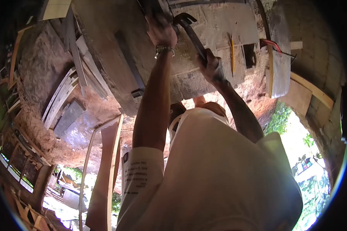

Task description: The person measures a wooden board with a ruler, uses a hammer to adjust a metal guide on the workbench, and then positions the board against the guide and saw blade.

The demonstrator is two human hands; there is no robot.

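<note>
The right hand (212, 66) had its fingers clamped low on the claw hammer (191, 34), likely for leverage, with the hammer's head at eleven o'clock beside the left hand (162, 30), which was braced on the surface (223, 23), though I couldn't tell whether its fingers gripped anything.

White T-shirt (219, 173) (small print on 1 sleeve (140, 175)), beaded bracelet (164, 49)

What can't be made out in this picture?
Head view: what the left hand grips, a dark shape cut off by the top edge.
What the head of the dark metal claw hammer in the right hand touches: the left hand hides it.
Print on the white shirt sleeve: too small.
</note>
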